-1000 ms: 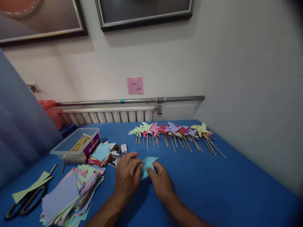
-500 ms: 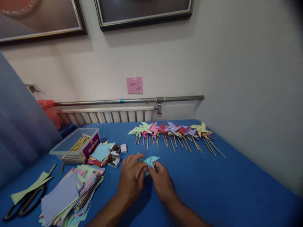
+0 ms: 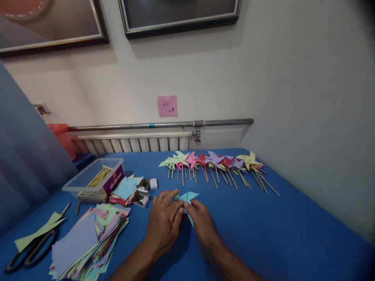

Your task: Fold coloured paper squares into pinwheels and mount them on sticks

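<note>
My left hand [image 3: 164, 221] and my right hand [image 3: 202, 223] meet over a light blue paper piece [image 3: 187, 197] on the blue table [image 3: 263, 230]. Fingers of both hands pinch the paper at its middle, and its pointed flaps stick out above and below my fingertips. Beyond my hands lies a row of finished paper pinwheels [image 3: 213, 162] on wooden sticks, in green, pink, red, purple and yellow.
A clear plastic box [image 3: 93, 179] with wooden sticks stands at the left, next to small open boxes of pins [image 3: 143, 191]. Stacks of coloured paper squares [image 3: 88, 238] lie near the front left, with black scissors [image 3: 27, 251]. A radiator [image 3: 131, 143] and pipe run along the wall.
The light blue paper has been folded inward into a smaller shape with points. Both hands have shifted slightly away from me and closed tighter on its middle.
</note>
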Tool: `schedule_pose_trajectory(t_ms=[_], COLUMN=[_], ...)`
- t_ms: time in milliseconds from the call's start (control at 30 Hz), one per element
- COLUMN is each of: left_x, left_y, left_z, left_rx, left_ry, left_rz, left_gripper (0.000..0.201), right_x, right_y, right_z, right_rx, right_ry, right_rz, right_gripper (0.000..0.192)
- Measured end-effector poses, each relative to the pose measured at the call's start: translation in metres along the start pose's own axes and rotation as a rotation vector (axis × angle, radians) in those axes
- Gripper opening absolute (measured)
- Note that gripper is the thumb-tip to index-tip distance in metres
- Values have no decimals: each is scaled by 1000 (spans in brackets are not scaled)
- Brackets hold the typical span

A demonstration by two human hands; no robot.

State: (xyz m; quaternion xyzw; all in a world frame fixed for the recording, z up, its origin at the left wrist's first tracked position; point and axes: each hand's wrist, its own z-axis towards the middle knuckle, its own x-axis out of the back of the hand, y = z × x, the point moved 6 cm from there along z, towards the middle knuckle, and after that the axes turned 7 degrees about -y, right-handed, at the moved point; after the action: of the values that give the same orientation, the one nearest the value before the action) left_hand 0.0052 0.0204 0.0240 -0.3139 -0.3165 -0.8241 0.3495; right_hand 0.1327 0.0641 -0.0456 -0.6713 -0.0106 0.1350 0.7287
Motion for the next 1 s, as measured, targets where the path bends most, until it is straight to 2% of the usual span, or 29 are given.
schedule_pose_trajectory(t_ms=[167, 300, 367, 467, 533, 600, 667, 767, 1000], left_x=[-1, 2, 8, 14, 5, -12, -28, -41, -32], left_y=[2, -3, -11, -30, -42, -47, -47, -48, -47], left_z=[-1, -2, -1, 0, 1, 1, 1, 0, -1], left_rx=[-22, 2, 81, 314, 506, 644, 699, 747, 870], left_ry=[-20, 19, 89, 173, 134, 38, -29, -22, -46], left_rz=[17, -54, -141, -353, -558, -798, -1010, -1152, -1125], left_gripper=[34, 32, 29, 25, 23, 27, 35, 40, 48], right_x=[1, 1, 4, 8, 10, 9, 7, 3, -5], right_y=[1, -1, -3, -5, -5, -4, -2, 0, -3], right_z=[1, 3, 2, 2, 2, 3, 4, 5, -1], right_rx=[-33, -59, -69, -72, -69, -59, -48, -43, -71], right_ry=[17, 12, 29, 64, 72, 64, 45, 16, -41], right_rz=[144, 147, 113, 37, -9, -22, -18, -28, -55], right_gripper=[28, 26, 26, 27, 28, 28, 27, 27, 24])
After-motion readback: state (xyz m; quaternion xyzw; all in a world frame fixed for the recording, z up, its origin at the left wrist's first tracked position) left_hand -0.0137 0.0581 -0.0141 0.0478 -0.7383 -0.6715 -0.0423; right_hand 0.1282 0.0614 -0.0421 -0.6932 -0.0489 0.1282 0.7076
